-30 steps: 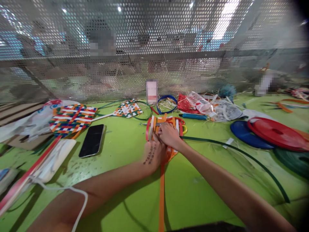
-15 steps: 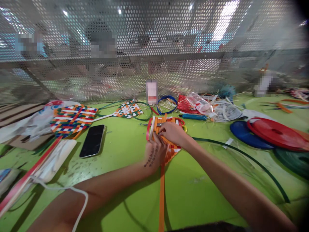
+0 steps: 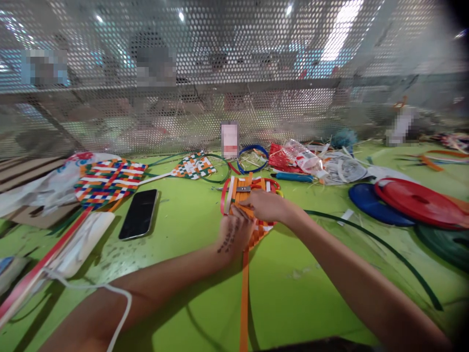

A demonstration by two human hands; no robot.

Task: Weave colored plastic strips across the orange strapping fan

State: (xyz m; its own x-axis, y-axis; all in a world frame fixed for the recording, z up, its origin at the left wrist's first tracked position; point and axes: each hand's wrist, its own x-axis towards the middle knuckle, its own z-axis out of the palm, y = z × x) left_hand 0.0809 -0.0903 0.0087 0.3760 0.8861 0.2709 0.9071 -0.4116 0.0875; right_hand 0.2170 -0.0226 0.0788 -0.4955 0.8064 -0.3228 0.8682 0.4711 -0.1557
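Woven orange-and-white piece, head view: lies flat on the table, straight ahead of the wearer and partly covered by both hands. Long axis runs roughly away from the body; checkered end tapers to a corner on the near side, loose strips at the far side. Left hand rests on the near left part, fingers curled over it. Right hand comes in from the right, fingertips meeting the left's over the middle. Grip: thumbs and contact points hidden, so cannot tell whether either is clamped on a strip. Key relation: green strip leads out crosswise from beside the right hand, the nearer of the two, and curves toward the wearer. Orange strip trails from the corner toward the body. Scissors lie across the far part, just beyond the fingers.
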